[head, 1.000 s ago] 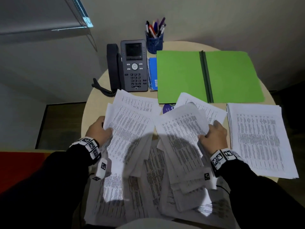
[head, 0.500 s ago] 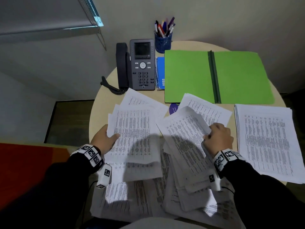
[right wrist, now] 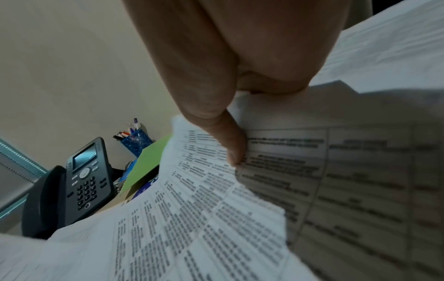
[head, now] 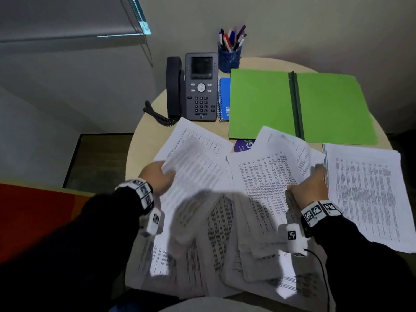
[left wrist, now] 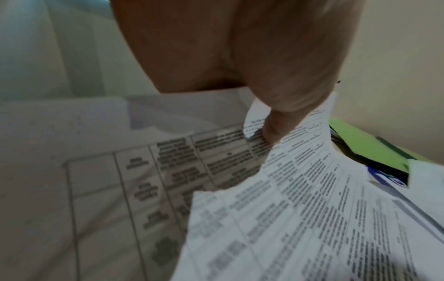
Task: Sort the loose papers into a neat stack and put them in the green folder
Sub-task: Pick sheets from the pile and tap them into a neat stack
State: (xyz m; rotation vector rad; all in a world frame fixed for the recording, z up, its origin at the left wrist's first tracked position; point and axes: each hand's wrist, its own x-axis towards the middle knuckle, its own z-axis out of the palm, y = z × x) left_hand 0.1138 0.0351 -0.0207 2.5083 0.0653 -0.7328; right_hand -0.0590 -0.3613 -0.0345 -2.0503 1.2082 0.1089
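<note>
Green card, laid open at the far right of the round worktop [head: 144, 140]: in the head view the green folder [head: 258, 104] is bare inside, its dark spine upright in the picture. The loose papers [head: 225, 221] fan over the near half and overhang the near edge; a squared-up stack [head: 369, 194] lies at the right edge, just below the folder. The left hand [head: 157, 176] grips a lifted bundle by its left edge, and the right hand [head: 310, 188] grips another by its right edge. Such sheets are light, limp and slippery against each other (they will droop and slide if held by one corner), so a pinch at mid-edge with both hands looks best. A desk phone [head: 200, 86], pen cup [head: 229, 57] and blue notebook [head: 224, 97] sit at the far edge.

In the left wrist view the thumb clamps printed tables; the text is too blurred to read.

In the right wrist view the thumb is likewise clamped on sheets, the print unreadable.
</note>
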